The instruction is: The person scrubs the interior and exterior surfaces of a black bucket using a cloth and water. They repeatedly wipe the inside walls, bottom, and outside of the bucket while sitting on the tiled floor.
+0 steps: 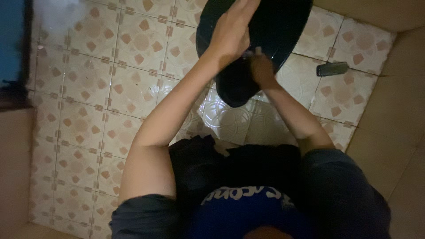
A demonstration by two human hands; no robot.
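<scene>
At the bottom of the frame a dark lap is seen, from which both forearms are extended up toward the top centre. The right hand [262, 70] is closed low on the basin's [283, 26] rim, though its grip is blurred. Beyond it, the left hand [231, 32] is laid flat and open on the dark basin, whose long axis is tilted from centre to upper right over the tiled floor [110, 75].

place: home washroom | cues: patterned floor tiles [88, 88], wet sheen, plain walls [389, 146]
</scene>
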